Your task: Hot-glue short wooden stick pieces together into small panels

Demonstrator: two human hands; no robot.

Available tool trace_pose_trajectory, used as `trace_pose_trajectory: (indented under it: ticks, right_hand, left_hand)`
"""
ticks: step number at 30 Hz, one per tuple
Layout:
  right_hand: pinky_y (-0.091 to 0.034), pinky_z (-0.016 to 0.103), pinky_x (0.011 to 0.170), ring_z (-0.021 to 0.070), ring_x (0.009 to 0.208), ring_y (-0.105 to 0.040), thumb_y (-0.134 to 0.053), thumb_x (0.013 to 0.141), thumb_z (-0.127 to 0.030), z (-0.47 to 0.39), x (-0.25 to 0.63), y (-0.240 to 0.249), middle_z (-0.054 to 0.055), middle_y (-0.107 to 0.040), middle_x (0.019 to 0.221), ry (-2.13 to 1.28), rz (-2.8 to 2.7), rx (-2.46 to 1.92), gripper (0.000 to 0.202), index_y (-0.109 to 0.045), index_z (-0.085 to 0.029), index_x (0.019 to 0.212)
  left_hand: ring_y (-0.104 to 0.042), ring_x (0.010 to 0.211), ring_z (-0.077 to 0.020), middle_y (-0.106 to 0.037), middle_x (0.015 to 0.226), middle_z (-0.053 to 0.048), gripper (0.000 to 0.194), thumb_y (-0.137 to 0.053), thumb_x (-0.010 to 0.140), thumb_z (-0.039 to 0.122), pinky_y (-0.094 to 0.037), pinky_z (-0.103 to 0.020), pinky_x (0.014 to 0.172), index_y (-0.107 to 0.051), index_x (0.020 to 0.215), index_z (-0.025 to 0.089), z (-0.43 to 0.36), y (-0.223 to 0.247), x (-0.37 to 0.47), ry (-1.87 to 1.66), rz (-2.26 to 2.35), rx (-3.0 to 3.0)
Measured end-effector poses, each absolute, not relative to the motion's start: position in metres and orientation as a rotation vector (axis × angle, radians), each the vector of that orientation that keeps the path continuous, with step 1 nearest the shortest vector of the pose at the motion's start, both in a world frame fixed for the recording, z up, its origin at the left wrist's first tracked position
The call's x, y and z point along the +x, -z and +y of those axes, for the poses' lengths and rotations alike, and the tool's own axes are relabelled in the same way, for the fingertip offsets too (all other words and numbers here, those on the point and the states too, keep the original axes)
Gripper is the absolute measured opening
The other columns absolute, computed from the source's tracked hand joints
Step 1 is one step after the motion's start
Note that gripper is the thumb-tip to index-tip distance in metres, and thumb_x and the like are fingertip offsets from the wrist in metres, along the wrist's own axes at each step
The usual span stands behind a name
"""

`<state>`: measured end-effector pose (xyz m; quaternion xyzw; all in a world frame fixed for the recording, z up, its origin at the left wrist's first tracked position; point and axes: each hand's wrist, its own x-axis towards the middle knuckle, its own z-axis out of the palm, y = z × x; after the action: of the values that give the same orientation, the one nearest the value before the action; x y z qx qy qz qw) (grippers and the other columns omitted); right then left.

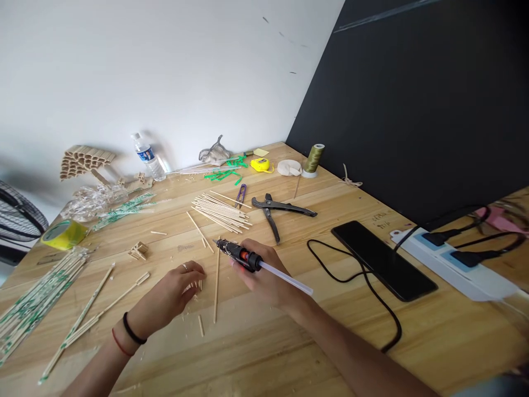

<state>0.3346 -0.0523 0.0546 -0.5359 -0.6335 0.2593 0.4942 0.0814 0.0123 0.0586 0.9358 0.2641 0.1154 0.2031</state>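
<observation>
Fingers of the left hand [179, 284] curl narrow, nearer than the hot glue gun [238, 253] and to its left, tips at a short stick piece [200, 285]; too much is hidden to tell whether they pinch it or merely touch it. A longer wooden stick [216, 292] runs toward the viewer from near the gun's nozzle, and a loose pile of sticks [221, 212] lies beyond the gun. Around the gun itself wraps the right hand [264, 286], gripping it with the nozzle pointing left; a glue stick [289, 278] juts from its rear. Right of the gun, well apart, lies a black smartphone [384, 259]. Gluing small stick pieces seems the step in hand. The next move likely calls for a steady piece, the nozzle brought close and fingertips clear of the heat.
</observation>
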Motion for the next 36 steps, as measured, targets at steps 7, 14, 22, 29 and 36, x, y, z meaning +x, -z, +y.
trace_pose_trajectory:
  ticks: [7,14,22,29,36]
  right_hand:
    - [-0.036,0.029,0.059,0.0178,0.062,-0.050,-0.060,0.089,-0.025,-0.052,0.334,-0.054,-0.003,-0.053,0.067,-0.640,-1.534,-1.302,0.022,-0.046,-0.026,0.072]
    - [-0.037,0.029,0.060,0.0178,0.064,-0.051,-0.061,0.090,-0.026,-0.055,0.334,-0.053,-0.003,-0.055,0.070,-0.648,-1.539,-1.320,0.023,-0.046,-0.026,0.073]
    - [-0.037,0.029,0.061,0.0172,0.062,-0.049,-0.062,0.091,-0.025,-0.058,0.329,-0.053,-0.003,-0.053,0.069,-0.673,-1.574,-1.316,0.024,-0.046,-0.025,0.072]
    - [-0.035,0.029,0.060,0.0169,0.061,-0.047,-0.063,0.091,-0.028,-0.061,0.327,-0.054,-0.004,-0.051,0.069,-0.690,-1.573,-1.342,0.028,-0.043,-0.026,0.073]
    - [-0.034,0.029,0.060,0.0167,0.062,-0.046,-0.064,0.091,-0.030,-0.062,0.325,-0.054,-0.004,-0.049,0.068,-0.714,-1.588,-1.394,0.028,-0.043,-0.026,0.072]
  left_hand:
    - [-0.076,0.094,-0.0224,-0.076,0.109,-0.006,0.020,-0.059,0.099,0.015,-0.062,-0.034,0.083,-0.067,0.114,0.024,0.010,-0.061,0.081,-0.355,0.867,2.597]
    - [-0.072,0.106,-0.0253,-0.074,0.113,-0.006,0.018,-0.063,0.100,0.022,-0.059,-0.038,0.092,-0.063,0.118,0.027,-0.022,-0.074,0.079,-0.451,0.932,2.561]
    - [-0.072,0.102,-0.0263,-0.076,0.109,-0.007,0.025,-0.063,0.098,0.014,-0.061,-0.040,0.088,-0.064,0.119,0.027,-0.067,-0.047,0.077,-0.460,0.907,2.538]
    - [-0.069,0.118,-0.0286,-0.071,0.128,-0.009,0.042,-0.071,0.095,0.020,-0.061,-0.041,0.099,-0.061,0.135,0.030,-0.065,-0.046,0.060,-0.507,0.931,2.549]
    - [-0.069,0.110,-0.0290,-0.071,0.119,-0.009,0.028,-0.074,0.092,0.021,-0.061,-0.043,0.095,-0.066,0.118,0.027,-0.061,-0.039,0.053,-0.470,0.972,2.452]
